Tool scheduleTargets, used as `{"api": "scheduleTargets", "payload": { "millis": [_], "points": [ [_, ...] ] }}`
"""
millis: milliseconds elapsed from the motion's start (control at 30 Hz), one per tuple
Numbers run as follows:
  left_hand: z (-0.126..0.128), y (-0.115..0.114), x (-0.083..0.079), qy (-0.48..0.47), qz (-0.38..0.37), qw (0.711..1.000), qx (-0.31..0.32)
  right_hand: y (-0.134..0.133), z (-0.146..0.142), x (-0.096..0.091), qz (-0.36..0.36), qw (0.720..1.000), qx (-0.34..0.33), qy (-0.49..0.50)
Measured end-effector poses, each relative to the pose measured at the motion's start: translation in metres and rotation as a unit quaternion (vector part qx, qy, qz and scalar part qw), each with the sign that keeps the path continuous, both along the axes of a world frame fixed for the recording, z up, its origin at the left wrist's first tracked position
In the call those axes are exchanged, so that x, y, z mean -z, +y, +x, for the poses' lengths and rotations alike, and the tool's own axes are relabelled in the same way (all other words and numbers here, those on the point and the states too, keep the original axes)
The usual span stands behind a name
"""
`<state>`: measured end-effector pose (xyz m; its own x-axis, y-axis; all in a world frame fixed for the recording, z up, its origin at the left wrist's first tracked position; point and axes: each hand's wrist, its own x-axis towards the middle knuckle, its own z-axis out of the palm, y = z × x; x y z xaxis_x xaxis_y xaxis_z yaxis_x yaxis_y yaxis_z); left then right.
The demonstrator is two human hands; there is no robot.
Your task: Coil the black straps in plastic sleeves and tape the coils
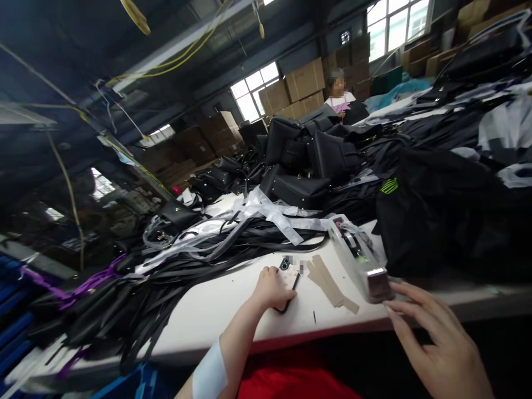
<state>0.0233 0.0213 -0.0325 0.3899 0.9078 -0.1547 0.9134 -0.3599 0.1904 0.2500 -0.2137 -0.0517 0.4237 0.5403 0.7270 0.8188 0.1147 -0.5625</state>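
My left hand (269, 289) is closed around a smartphone (290, 276) in a patterned case, its camera lenses facing up, low over the white tabletop (211, 310). My right hand (436, 335) has its fingers apart at the near end of a long, narrow white tray (347, 249) holding small items I cannot make out. Its fingertips are beside the tray's dark brown corner; whether they touch it I cannot tell. Flat brown strips (328, 282) lie between the phone and the tray. A short, thin black piece (315, 317) rests close to the front edge.
Long black straps (224, 244) cover the table's left, with translucent wrapping strips (274, 213) on top. Black bags (299, 149) are heaped behind. Dark fabric with a green mark (440, 216) lies to the right. Another person (341, 102) is farther back, near cardboard boxes (305, 80).
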Motion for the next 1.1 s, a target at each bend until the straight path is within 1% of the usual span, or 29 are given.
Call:
{"api": "scheduleTargets", "payload": {
  "millis": [67, 167, 233, 367, 467, 533, 600, 633, 667, 700, 733, 800, 867, 933, 967, 1000, 1033, 1067, 1100],
  "points": [
    [-0.002, -0.001, 0.004, -0.021, -0.005, 0.999, -0.036, 0.007, -0.003, 0.003, 0.004, 0.999, -0.028, 0.015],
    [0.001, -0.009, 0.011, -0.045, 0.015, 0.992, -0.119, 0.017, -0.004, 0.007, 0.003, 0.997, -0.067, 0.036],
    [0.004, -0.015, 0.013, -0.052, 0.031, 0.987, -0.146, 0.020, -0.003, 0.009, -0.005, 0.995, -0.086, 0.045],
    [0.009, -0.019, 0.013, -0.062, 0.048, 0.987, -0.137, 0.013, 0.001, 0.004, -0.027, 0.993, -0.106, 0.048],
    [0.011, -0.016, 0.014, -0.081, 0.069, 0.986, -0.131, 0.005, -0.001, -0.006, -0.026, 0.992, -0.115, 0.033],
    [0.009, -0.015, 0.015, -0.109, 0.073, 0.983, -0.129, 0.001, -0.007, -0.013, -0.028, 0.991, -0.131, 0.026],
    [-0.002, -0.022, 0.014, -0.172, 0.052, 0.974, -0.136, -0.002, -0.021, -0.019, -0.039, 0.986, -0.162, 0.029],
    [-0.012, -0.030, 0.013, -0.221, 0.024, 0.964, -0.144, -0.004, -0.031, -0.022, -0.048, 0.981, -0.187, 0.036],
    [-0.024, -0.040, 0.011, -0.282, -0.019, 0.946, -0.156, -0.004, -0.043, -0.025, -0.061, 0.973, -0.218, 0.045],
    [-0.039, -0.053, 0.008, -0.353, -0.074, 0.917, -0.169, -0.003, -0.057, -0.027, -0.076, 0.962, -0.254, 0.059],
    [-0.057, -0.068, 0.005, -0.426, -0.136, 0.876, -0.180, -0.001, -0.072, -0.028, -0.092, 0.949, -0.293, 0.075],
    [-0.096, -0.102, 0.000, -0.552, -0.254, 0.768, -0.205, 0.007, -0.107, -0.027, -0.128, 0.909, -0.381, 0.108],
    [-0.136, -0.137, 0.002, -0.621, -0.332, 0.662, -0.257, 0.021, -0.146, -0.019, -0.166, 0.856, -0.471, 0.131],
    [-0.172, -0.167, 0.012, -0.640, -0.356, 0.579, -0.359, 0.038, -0.187, -0.004, -0.213, 0.796, -0.549, 0.140],
    [-0.187, -0.179, 0.021, -0.638, -0.349, 0.542, -0.422, 0.048, -0.208, 0.006, -0.241, 0.769, -0.576, 0.140],
    [-0.201, -0.187, 0.032, -0.632, -0.339, 0.502, -0.482, 0.058, -0.229, 0.018, -0.276, 0.747, -0.588, 0.140],
    [-0.212, -0.193, 0.044, -0.628, -0.328, 0.463, -0.532, 0.068, -0.249, 0.031, -0.314, 0.733, -0.588, 0.139],
    [-0.222, -0.195, 0.056, -0.629, -0.320, 0.426, -0.566, 0.077, -0.269, 0.044, -0.353, 0.724, -0.576, 0.137],
    [-0.230, -0.195, 0.067, -0.635, -0.317, 0.394, -0.584, 0.086, -0.288, 0.058, -0.388, 0.720, -0.560, 0.133]
  ]
}}
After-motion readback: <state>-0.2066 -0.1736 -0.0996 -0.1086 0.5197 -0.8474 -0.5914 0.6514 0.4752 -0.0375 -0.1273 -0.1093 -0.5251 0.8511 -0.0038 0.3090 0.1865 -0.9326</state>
